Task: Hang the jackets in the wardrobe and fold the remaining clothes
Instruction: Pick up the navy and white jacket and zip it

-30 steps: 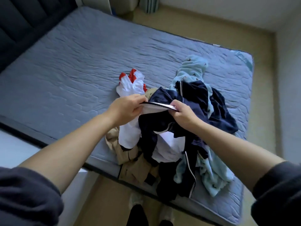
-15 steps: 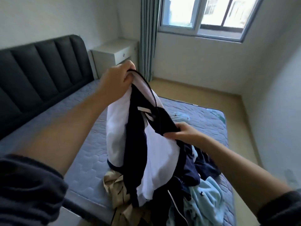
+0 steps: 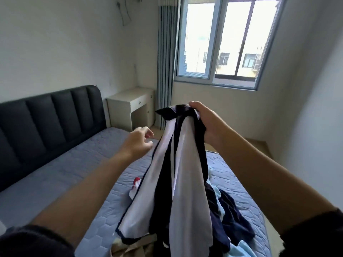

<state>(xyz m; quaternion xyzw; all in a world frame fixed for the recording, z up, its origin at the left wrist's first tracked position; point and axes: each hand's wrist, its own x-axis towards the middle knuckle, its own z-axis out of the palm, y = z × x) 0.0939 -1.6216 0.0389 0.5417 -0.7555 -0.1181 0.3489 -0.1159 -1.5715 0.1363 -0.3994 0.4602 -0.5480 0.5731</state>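
Daylit window (image 3: 220,45), grey curtain (image 3: 165,58), pale nightstand (image 3: 130,106), dark headboard (image 3: 48,115).

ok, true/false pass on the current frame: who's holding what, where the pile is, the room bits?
1. The right hand grips the navy-and-white garment at its top. True.
2. The left hand grips it too. False: it sits beside the garment with its fingers loosely curled and holds nothing.
3. The clothes pile lies on the floor. False: it lies on the mattress.
4. The curtain covers the window. False: it is bunched at the window's left side.
5. A pale bedside table stands next to the dark headboard. True.
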